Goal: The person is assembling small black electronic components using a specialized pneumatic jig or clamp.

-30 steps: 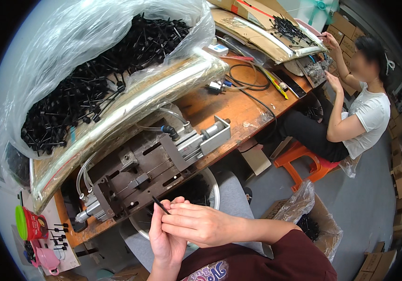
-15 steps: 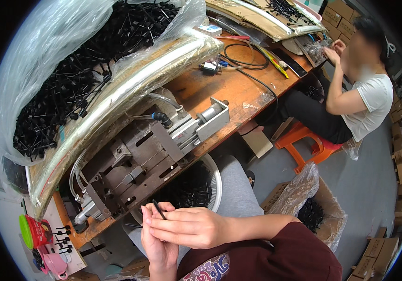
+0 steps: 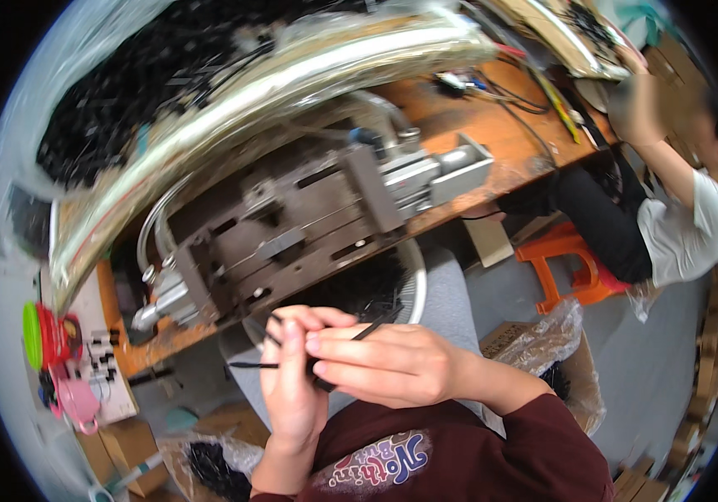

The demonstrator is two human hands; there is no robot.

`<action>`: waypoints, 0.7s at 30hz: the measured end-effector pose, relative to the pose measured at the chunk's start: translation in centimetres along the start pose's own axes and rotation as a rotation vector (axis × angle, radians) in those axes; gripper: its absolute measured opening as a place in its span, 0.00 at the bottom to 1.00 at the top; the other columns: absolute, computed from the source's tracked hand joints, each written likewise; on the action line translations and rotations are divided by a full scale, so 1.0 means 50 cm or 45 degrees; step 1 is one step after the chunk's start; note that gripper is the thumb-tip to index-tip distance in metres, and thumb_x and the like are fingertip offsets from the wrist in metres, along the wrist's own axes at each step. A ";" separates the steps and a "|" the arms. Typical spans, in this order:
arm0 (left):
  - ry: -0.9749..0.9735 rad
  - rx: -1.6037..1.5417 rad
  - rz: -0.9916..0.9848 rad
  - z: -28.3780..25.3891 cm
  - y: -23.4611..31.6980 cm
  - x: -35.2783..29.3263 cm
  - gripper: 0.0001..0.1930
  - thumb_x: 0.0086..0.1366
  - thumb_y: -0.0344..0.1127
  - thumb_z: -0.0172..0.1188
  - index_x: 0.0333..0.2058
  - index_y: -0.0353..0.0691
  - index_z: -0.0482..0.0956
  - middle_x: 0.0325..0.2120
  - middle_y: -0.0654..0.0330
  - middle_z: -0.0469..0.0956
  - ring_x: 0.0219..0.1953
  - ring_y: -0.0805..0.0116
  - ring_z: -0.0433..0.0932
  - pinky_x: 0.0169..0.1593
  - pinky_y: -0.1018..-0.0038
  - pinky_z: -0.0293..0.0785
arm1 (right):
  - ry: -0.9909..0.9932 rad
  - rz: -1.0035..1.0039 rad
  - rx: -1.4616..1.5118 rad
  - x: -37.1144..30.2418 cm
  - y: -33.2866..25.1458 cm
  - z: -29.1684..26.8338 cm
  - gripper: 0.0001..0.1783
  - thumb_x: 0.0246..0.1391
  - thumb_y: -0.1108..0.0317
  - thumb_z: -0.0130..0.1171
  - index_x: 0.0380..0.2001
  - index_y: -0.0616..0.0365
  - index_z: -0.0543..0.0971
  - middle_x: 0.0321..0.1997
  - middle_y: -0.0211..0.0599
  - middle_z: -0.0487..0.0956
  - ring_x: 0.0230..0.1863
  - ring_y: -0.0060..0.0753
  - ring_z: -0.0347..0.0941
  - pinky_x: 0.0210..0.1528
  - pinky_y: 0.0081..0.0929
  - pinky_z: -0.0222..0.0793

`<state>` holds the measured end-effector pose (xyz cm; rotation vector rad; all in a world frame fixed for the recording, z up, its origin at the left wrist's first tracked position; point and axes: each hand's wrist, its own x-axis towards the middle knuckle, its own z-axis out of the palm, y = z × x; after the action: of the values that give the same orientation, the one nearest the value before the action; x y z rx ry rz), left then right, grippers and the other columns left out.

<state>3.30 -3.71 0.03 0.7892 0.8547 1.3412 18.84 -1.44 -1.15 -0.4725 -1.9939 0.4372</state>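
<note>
Above my lap, in front of the bench edge, my left hand and my right hand meet, both closed. Thin black plastic pieces stick out from between the fingers: one black stick points left from my left hand, and another black stick slants up past my right fingers. The inner ends are hidden in the grip, so I cannot tell how they join. Just beyond my fingertips is a brown metal fixture with a silver cylinder at each end. Under its edge, a white basin holds black pieces.
Clear plastic sheeting on a padded tray surrounds a heap of black parts. Over at the right a co-worker in a white shirt sits on an orange stool. A plastic-lined carton stands on the floor.
My view has swung, so the bench appears shifted right. More black sticks now show between my fingers. The co-worker's arm has reached up toward the far tray.
</note>
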 end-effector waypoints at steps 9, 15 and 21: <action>0.012 0.590 0.390 -0.043 0.003 -0.004 0.07 0.72 0.28 0.48 0.39 0.32 0.73 0.34 0.55 0.80 0.22 0.79 0.73 0.26 0.81 0.70 | 0.205 0.172 0.146 0.021 -0.002 0.013 0.20 0.36 0.80 0.75 0.34 0.59 0.77 0.50 0.45 0.76 0.36 0.37 0.80 0.40 0.26 0.77; 0.062 0.694 0.457 -0.062 0.022 -0.023 0.04 0.68 0.23 0.53 0.39 0.34 0.75 0.28 0.58 0.78 0.24 0.77 0.73 0.27 0.80 0.69 | 0.205 0.279 0.163 0.020 0.038 0.019 0.22 0.45 0.89 0.63 0.43 0.65 0.71 0.66 0.71 0.57 0.50 0.51 0.79 0.43 0.28 0.80; 0.092 0.367 0.313 -0.081 0.029 -0.028 0.08 0.73 0.33 0.49 0.38 0.33 0.71 0.26 0.59 0.76 0.22 0.81 0.69 0.27 0.84 0.67 | -0.017 0.268 0.029 0.027 0.054 0.056 0.17 0.45 0.86 0.65 0.40 0.70 0.76 0.65 0.75 0.58 0.53 0.53 0.77 0.47 0.32 0.79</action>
<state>-0.99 -5.00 -0.53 1.1036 1.0486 1.4873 16.14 1.26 -2.70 -0.6700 -1.9579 0.5940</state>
